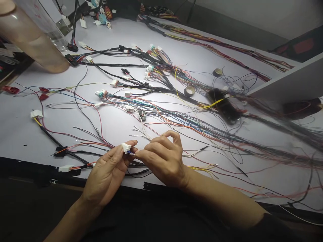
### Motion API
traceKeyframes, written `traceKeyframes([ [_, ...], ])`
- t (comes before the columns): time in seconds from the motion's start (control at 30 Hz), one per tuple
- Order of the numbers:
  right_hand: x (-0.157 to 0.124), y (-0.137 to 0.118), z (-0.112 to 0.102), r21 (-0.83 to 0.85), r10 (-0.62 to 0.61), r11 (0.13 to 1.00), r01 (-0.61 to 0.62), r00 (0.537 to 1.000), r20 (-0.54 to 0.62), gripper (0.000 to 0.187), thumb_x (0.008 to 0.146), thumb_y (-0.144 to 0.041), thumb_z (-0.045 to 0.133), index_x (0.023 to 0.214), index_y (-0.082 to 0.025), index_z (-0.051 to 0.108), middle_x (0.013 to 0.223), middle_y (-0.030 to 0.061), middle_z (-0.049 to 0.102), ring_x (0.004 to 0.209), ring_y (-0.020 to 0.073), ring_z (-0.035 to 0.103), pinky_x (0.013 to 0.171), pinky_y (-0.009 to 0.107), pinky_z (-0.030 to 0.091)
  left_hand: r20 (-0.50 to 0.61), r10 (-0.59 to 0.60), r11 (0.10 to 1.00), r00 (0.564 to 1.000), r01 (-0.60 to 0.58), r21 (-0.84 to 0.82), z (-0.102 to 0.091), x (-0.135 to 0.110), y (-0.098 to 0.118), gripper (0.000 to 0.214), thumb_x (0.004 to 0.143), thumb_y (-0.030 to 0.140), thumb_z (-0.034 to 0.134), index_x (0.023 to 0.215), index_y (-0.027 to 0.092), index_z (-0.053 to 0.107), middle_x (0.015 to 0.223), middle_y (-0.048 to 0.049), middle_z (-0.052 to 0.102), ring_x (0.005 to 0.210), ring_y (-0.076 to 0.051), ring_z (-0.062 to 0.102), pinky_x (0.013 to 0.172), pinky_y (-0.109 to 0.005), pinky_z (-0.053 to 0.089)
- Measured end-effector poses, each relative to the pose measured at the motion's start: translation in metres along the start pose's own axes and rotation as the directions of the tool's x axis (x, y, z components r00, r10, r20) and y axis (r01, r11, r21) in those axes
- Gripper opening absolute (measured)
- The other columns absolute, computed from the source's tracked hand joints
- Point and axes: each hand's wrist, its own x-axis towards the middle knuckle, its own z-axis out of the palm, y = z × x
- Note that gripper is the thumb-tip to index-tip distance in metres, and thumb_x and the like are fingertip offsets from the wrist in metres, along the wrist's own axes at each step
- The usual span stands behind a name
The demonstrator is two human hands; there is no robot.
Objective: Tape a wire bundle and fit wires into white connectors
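My left hand point(107, 174) pinches a small white plastic connector point(126, 147) between thumb and fingertips near the table's front edge. My right hand point(161, 158) is closed in a pinch on a thin wire end point(131, 153) that meets the connector's side. Both hands hover just above the white table point(22, 131). A wiring harness point(156, 90) of black-taped trunks and many coloured loose wires spreads across the table beyond my hands.
Two tape rolls point(189, 90) lie mid-table beside a black phone-like slab point(223, 106). Another person's arm point(30, 37) reaches in at the top left. A grey board point(290, 80) juts in from the right. More white connectors point(36, 114) dot the harness.
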Motion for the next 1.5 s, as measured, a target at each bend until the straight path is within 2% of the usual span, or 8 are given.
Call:
traceKeyframes([
  [0.2, -0.006, 0.001, -0.003, 0.018, -0.088, 0.996, 0.089, 0.994, -0.059, 0.016, 0.094, -0.018, 0.057, 0.098, -0.032, 0.065, 0.079, -0.0102, 0.071, 0.078, 0.0094, 0.066, 0.087, 0.037, 0.027, -0.006, 0.003, 0.999, 1.0, -0.002, 0.053, -0.001, -0.002, 0.002, 0.028, 0.086, 0.034, 0.07, 0.105, 0.016, 0.077, 0.097, -0.0093, 0.074, 0.094, -0.017, 0.066, 0.087, -0.021, 0.054],
  [0.3, -0.006, 0.003, -0.004, 0.026, -0.082, 0.996, 0.083, 0.996, -0.027, 0.019, 0.095, -0.02, 0.055, 0.101, -0.035, 0.065, 0.08, -0.0106, 0.072, 0.081, 0.0097, 0.067, 0.086, 0.037, 0.028, 0.001, 0.034, 0.996, 0.999, -0.034, 0.085, -0.002, -0.005, 0.002, 0.027, 0.084, 0.035, 0.071, 0.103, 0.017, 0.078, 0.1, -0.0098, 0.074, 0.094, -0.018, 0.066, 0.086, -0.022, 0.054],
  [0.43, -0.006, 0.007, -0.006, -0.071, -0.148, 0.987, 0.141, 0.984, -0.103, 0.019, 0.096, -0.02, 0.055, 0.098, -0.035, 0.067, 0.077, -0.0107, 0.072, 0.077, 0.0105, 0.066, 0.088, 0.038, 0.027, 0.012, 0.069, 0.988, 0.998, -0.07, 0.134, -0.003, -0.008, 0.004, 0.022, 0.082, 0.036, 0.074, 0.096, 0.02, 0.08, 0.105, -0.0086, 0.075, 0.096, -0.019, 0.068, 0.088, -0.023, 0.055],
  [0.53, -0.007, 0.012, -0.007, -0.05, -0.139, 0.99, 0.135, 0.987, -0.082, 0.019, 0.096, -0.021, 0.056, 0.097, -0.036, 0.068, 0.077, -0.0097, 0.071, 0.08, 0.0115, 0.065, 0.088, 0.039, 0.026, 0.025, 0.067, 0.983, 0.997, -0.07, 0.172, -0.003, -0.01, 0.004, 0.023, 0.081, 0.037, 0.074, 0.096, 0.021, 0.08, 0.104, -0.008, 0.075, 0.096, -0.019, 0.069, 0.089, -0.022, 0.055],
  [0.77, -0.005, 0.017, -0.004, -0.045, 0.01, 0.999, -0.006, 0.996, 0.087, 0.014, 0.098, -0.03, 0.054, 0.101, -0.034, 0.068, 0.081, -0.0068, 0.072, 0.081, 0.012, 0.063, 0.087, 0.038, 0.026, -0.006, 0.083, 0.972, 0.997, -0.079, 0.222, 0.002, -0.009, 0.004, 0.027, 0.077, 0.036, 0.078, 0.098, 0.019, 0.08, 0.11, -0.0109, 0.074, 0.104, -0.027, 0.068, 0.094, -0.031, 0.056],
  [0.9, 0.002, 0.015, -0.002, 0.003, 0.113, 0.994, -0.114, 0.99, 0.089, 0.014, 0.098, -0.032, 0.057, 0.094, -0.026, 0.069, 0.084, -0.0028, 0.074, 0.076, 0.0108, 0.063, 0.082, 0.036, 0.027, -0.009, 0.108, 0.97, 0.994, -0.103, 0.222, 0.003, -0.006, 0.003, 0.025, 0.079, 0.035, 0.077, 0.097, 0.018, 0.079, 0.103, -0.0104, 0.075, 0.099, -0.025, 0.069, 0.093, -0.03, 0.056],
  [1.17, 0.005, 0.005, -0.004, 0.268, 0.319, 0.891, -0.368, 0.924, 0.21, 0.017, 0.096, -0.026, 0.06, 0.084, -0.02, 0.07, 0.08, -0.0032, 0.074, 0.074, 0.0086, 0.063, 0.079, 0.031, 0.03, 0.018, 0.138, 0.96, 0.99, -0.138, 0.242, 0.003, -0.006, 0.004, 0.023, 0.082, 0.034, 0.074, 0.099, 0.02, 0.079, 0.101, -0.0083, 0.075, 0.095, -0.021, 0.07, 0.089, -0.024, 0.056],
  [1.5, 0.001, 0.005, -0.007, 0.072, 0.153, 0.985, -0.158, 0.986, 0.069, 0.017, 0.097, -0.028, 0.059, 0.086, -0.024, 0.072, 0.079, -0.0036, 0.074, 0.072, 0.009, 0.061, 0.077, 0.035, 0.028, -0.01, 0.075, 0.989, 0.997, -0.073, 0.13, -0.001, -0.003, 0.003, 0.025, 0.081, 0.035, 0.076, 0.098, 0.018, 0.079, 0.104, -0.0079, 0.075, 0.09, -0.017, 0.069, 0.089, -0.02, 0.056],
])
